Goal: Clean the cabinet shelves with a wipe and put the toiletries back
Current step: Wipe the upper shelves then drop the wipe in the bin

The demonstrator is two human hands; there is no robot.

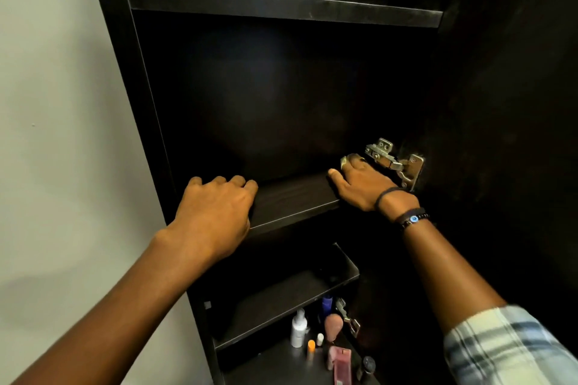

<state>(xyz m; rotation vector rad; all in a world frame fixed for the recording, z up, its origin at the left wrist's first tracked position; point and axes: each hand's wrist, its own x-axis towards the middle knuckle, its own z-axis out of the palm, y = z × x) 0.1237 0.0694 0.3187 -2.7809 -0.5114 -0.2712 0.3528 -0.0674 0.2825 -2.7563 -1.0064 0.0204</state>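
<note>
my right hand (359, 184) lies nearly flat, fingers stretched out and pressing down on the wipe (344, 161). only a pale scrap of the wipe shows past my fingertips, at the 2 o'clock corner of the middle shelf (297, 197). my left hand (215, 212) is at the shelf's 8 o'clock, fingers bent over the front edge. the thumb is hidden, so i cannot tell whether it clamps the board or only leans on it.

the wipe looks thin, soft and limp, so i judge it will bunch or slip from under a loose palm. it is best held spread under flat fingers, with pressure from the pads. the metal hinge (391, 159) sits just beside my knuckles at 1 o'clock, and its edges could snag the wipe.

the toiletries (298, 328) stand clustered low at 6 o'clock, on a surface below the shelves. there is a white pump bottle, a blue bottle (327, 303), a small orange-capped one (311, 345) and a pink tube (341, 366). they look light, smooth plastic and easy to tip over, so i would take each around its body, not its cap. none is back on a shelf yet.
</note>
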